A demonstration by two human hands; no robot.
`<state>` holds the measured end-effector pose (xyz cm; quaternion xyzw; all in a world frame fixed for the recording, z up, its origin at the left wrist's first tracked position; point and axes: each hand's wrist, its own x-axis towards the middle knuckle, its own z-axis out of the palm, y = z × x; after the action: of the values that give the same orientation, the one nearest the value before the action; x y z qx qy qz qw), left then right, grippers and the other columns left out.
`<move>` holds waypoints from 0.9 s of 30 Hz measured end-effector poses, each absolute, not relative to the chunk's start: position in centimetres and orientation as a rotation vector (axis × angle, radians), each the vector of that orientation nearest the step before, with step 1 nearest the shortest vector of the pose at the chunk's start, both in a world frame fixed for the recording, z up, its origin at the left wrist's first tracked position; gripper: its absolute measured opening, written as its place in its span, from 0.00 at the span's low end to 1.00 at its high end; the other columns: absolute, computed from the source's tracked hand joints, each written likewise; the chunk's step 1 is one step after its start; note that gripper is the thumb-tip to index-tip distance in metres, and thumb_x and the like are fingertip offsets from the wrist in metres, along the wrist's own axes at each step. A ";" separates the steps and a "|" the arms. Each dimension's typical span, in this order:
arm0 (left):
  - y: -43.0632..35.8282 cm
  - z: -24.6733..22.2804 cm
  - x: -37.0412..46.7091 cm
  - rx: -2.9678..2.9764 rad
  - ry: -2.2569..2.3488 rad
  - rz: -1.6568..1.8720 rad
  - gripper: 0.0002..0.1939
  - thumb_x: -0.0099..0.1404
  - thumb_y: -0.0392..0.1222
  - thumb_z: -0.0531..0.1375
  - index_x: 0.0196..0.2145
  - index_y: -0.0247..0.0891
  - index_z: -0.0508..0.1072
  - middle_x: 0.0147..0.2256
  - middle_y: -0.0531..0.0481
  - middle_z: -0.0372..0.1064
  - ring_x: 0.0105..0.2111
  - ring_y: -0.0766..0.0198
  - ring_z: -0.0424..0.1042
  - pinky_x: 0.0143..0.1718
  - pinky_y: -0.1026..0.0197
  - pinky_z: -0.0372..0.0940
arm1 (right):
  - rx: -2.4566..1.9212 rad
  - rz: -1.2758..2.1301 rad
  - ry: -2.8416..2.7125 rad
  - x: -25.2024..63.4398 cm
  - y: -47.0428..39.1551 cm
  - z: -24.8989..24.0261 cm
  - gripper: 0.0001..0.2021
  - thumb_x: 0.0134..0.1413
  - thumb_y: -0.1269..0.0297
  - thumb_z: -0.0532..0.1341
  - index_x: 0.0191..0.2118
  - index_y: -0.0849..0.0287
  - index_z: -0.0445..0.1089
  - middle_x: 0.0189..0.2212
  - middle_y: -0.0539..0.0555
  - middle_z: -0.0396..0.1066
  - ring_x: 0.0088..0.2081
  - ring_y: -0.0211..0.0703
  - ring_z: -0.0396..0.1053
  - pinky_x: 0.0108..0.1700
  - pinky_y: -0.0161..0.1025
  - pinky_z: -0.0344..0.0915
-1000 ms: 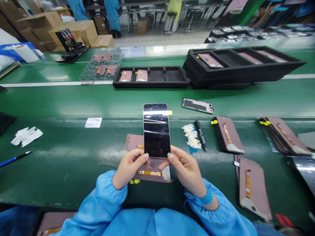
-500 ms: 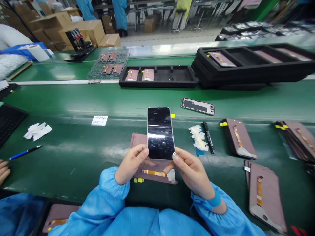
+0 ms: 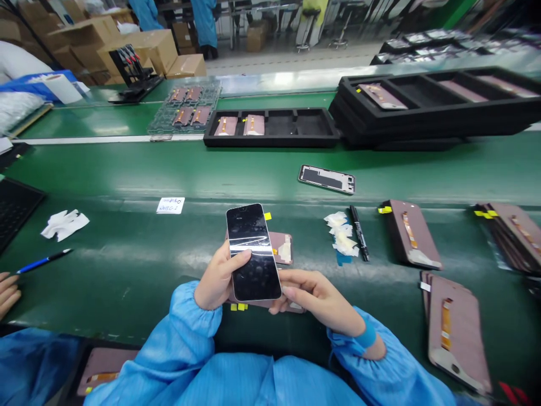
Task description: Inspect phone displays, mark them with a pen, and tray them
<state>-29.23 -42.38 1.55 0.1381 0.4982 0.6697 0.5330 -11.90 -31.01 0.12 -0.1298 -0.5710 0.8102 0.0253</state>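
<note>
A phone-like screen panel (image 3: 256, 276), black and glossy with a pale rim, is tilted over the green work surface. My left hand (image 3: 215, 276) grips its left side, with the thumb lying across the glass. At the lower right corner my right hand (image 3: 316, 293) holds the edge between thumb and fingers. A yellow tab sticks out at the panel's upper right. Partly hidden beneath are mauve screen parts (image 3: 287, 239) with an orange flex cable and yellow tabs.
Stacks of mauve parts (image 3: 460, 338) lie at the right. A marker (image 3: 359, 234) sits beside crumpled white paper (image 3: 338, 228). Further back are a phone frame (image 3: 327, 179), a black tray (image 3: 270, 141) and stacked trays (image 3: 439, 124). Another person's hand (image 3: 8, 293) rests at the left edge.
The panel has moved left and down towards me and tilted. My left thumb has slid onto the glass. The phone frame at the back has shifted left.
</note>
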 end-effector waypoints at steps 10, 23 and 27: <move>-42.4 1.5 -29.1 0.392 1.228 1.597 0.15 0.63 0.42 0.63 0.47 0.37 0.71 0.46 0.46 0.75 0.46 0.56 0.73 0.44 0.60 0.65 | -0.397 2.560 -1.681 -12.1 -31.0 -0.4 0.19 0.60 0.56 0.62 0.53 0.61 0.70 0.31 0.56 0.79 0.34 0.41 0.77 0.35 0.34 0.70; -42.5 1.4 -28.5 0.519 1.219 1.494 0.17 0.63 0.43 0.63 0.49 0.38 0.70 0.44 0.47 0.75 0.44 0.59 0.73 0.45 0.60 0.65 | -0.615 2.735 -1.480 -12.3 -31.6 -1.4 0.16 0.54 0.54 0.66 0.34 0.61 0.65 0.26 0.52 0.76 0.27 0.37 0.76 0.25 0.26 0.63; -42.4 1.4 -28.4 0.523 1.229 1.479 0.17 0.63 0.43 0.63 0.49 0.38 0.69 0.43 0.47 0.75 0.44 0.58 0.73 0.43 0.60 0.65 | -0.673 2.705 -1.511 -12.4 -31.5 -1.4 0.18 0.54 0.51 0.66 0.32 0.62 0.65 0.24 0.54 0.76 0.24 0.35 0.74 0.20 0.24 0.55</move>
<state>-28.43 -42.44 1.40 0.2205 0.5178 0.6231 0.5431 -12.39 -31.54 -1.40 -0.2124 -0.4766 0.8530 -0.0145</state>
